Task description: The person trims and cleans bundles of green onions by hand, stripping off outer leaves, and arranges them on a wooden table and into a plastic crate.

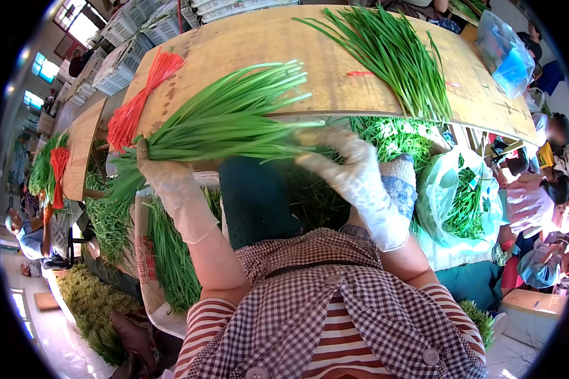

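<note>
My left hand (164, 177), in a pale translucent glove, is closed round the leafy end of a bunch of garlic chives (221, 136). Their pale stem ends point right, over the near edge of the board. My right hand (348, 167), gloved too, is beside the lower stem ends; its thumb and fingers are apart, and the fingertips are smeared by motion. Whether those tips touch any stem is unclear. Farther back on the board lies another chive bunch (385, 60), with a red tie (360, 73) showing at its side.
Red plastic strips (139, 104) lie at the left of the wooden board (246, 44). Loose greens fill a clear bag (461, 196) at right and a sack (171, 259) at left. White crates (123, 63) stand behind. Other people (534, 196) sit at right.
</note>
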Available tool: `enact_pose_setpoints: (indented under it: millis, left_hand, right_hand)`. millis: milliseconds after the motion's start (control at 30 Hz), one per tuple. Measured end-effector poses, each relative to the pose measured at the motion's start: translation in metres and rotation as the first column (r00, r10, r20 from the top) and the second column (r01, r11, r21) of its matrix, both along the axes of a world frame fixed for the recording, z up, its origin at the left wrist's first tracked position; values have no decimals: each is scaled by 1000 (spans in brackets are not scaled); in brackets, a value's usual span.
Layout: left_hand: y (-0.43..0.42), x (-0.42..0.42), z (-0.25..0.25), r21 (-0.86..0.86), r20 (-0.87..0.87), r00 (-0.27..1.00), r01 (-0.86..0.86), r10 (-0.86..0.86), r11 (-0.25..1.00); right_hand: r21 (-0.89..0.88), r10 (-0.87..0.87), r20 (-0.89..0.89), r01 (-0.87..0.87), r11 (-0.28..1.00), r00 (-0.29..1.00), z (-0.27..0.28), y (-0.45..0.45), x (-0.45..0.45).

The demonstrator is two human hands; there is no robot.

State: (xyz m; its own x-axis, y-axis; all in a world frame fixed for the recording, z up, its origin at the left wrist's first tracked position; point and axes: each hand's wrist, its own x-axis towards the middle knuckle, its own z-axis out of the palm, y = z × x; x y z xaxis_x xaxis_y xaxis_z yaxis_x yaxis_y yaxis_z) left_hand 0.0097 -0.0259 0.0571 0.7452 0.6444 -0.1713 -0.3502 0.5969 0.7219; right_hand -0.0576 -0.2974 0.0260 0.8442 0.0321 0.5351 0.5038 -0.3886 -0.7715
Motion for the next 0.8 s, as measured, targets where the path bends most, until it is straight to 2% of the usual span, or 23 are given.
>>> enact_pose_setpoints:
  millis: [33, 67, 100, 167, 267, 367, 400, 500, 533, 567, 633, 700, 733, 800]
  left_hand:
    - [-4, -1, 1, 13, 2, 1000, -3, 3, 1000]
    - [-8, -2, 4, 10, -10, 1000, 2, -2, 1000]
    - [-12, -5, 7, 7, -21, 1000, 5, -5, 1000]
    - [-15, -7, 8, 13, -35, 999, 4, -3, 1000]
    - [-13, -8, 9, 24, -36, 999, 3, -2, 1000]
    - [-11, -7, 14, -24, -26, 1000, 8, -8, 1000]
    - [-6, -5, 14, -50, -17, 1000, -7, 6, 999]
    - [-2, -4, 14, -73, -44, 999, -14, 11, 997]
    - [-2, -5, 14, -73, -60, 998, -10, 6, 997]
    - [3, -4, 11, -45, -57, 998, 8, -11, 999]
    - [13, -2, 5, 11, -52, 998, 45, -45, 999]
    - [12, -5, 10, 16, -75, 997, 14, -12, 1000]
    - [10, -6, 12, 19, -87, 996, -1, 3, 1000]
    - [19, 1, 2, 3, -68, 998, -13, 13, 1000]
  right_hand:
    - [-42, 64, -30, -66, 997, 997, -7, 6, 4]
    - [49, 53, -114, -47, 998, 992, -14, 13, 2]
    - [-3, -4, -77, 4, 1000, 997, -12, 17, -1]
    - [17, -2, -163, 5, 1000, 987, -15, 19, -1]
    - [-4, 69, -266, -72, 997, 961, -5, 17, -10]
    - [-155, 5, -317, -57, 986, 949, 0, 10, -15]
    - [-13, 67, -243, -73, 997, 968, -7, 7, -16]
    - [46, 70, -362, -57, 997, 930, -11, -12, -22]
    - [124, 71, -303, -35, 992, 950, -18, -17, -22]
    - [92, 84, -378, -53, 994, 922, -14, -29, -22]
    - [504, 190, -441, 67, 861, 877, -27, -48, -20]
    - [345, -132, -588, 394, 852, 798, -53, -80, -6]
    - [-32, -344, -624, 416, 909, 702, -59, -89, -1]
    - [75, -199, -516, 276, 958, 833, -57, -77, -4]
